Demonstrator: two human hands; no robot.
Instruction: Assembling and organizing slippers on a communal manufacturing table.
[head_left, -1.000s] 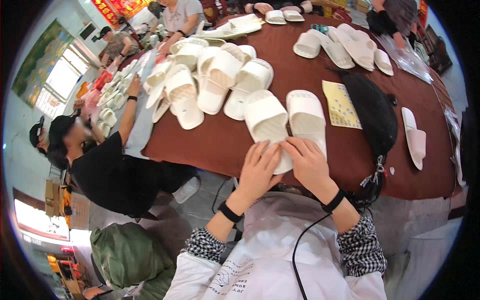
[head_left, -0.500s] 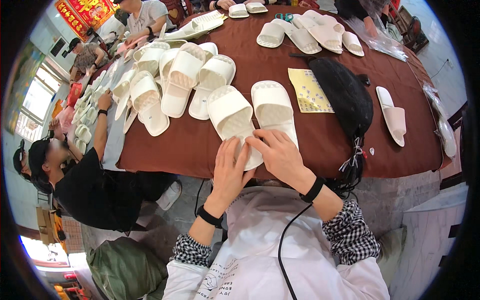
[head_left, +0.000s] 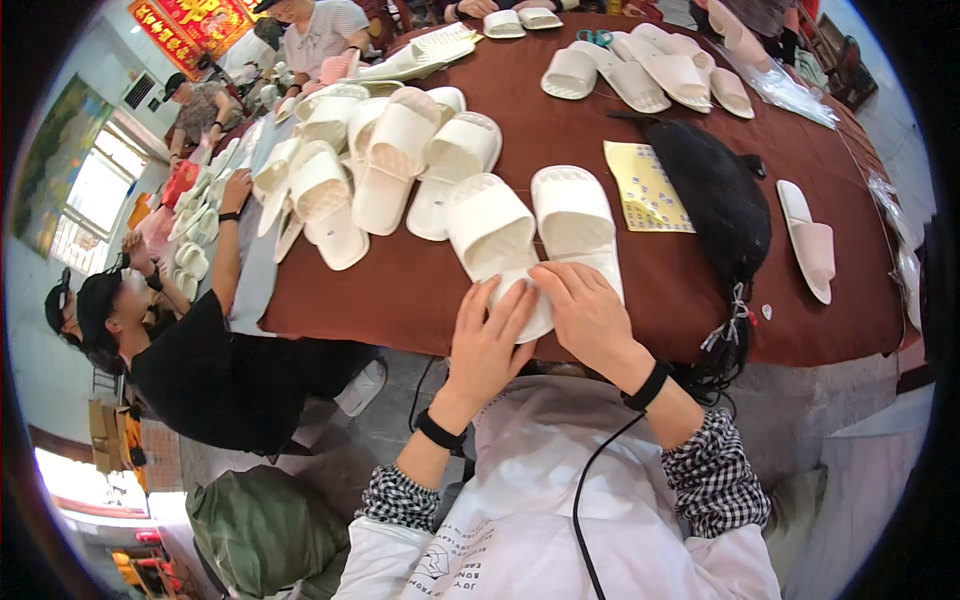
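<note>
A pair of white open-toed slippers lies in front of me on the brown-covered table, toe straps pointing away. My left hand (head_left: pixel 491 330) rests on the heel of the left slipper (head_left: pixel 490 222), fingers stretched over the sole and thumb along the heel edge. My right hand (head_left: pixel 585 315) lies across the inner edges of both slippers, its fingers extended and its fingertips touching the left one's sole. The right slipper (head_left: pixel 576 210) is partly covered by that hand. Whether anything small lies under my fingertips is hidden.
White slippers (head_left: pixel 395 145) are heaped to the left, more (head_left: pixel 650 75) at the far right. A yellow sticker sheet (head_left: pixel 648 190) lies beside a black bag (head_left: pixel 715 205). One pinkish slipper (head_left: pixel 808 245) sits farther right. A co-worker in black (head_left: pixel 230 365) is at the left side.
My view has shifted, so the scene sits farther right. Both hands stay on the left slipper with little visible movement. At the far right, a pale pink slipper now shows raised near a co-worker.
</note>
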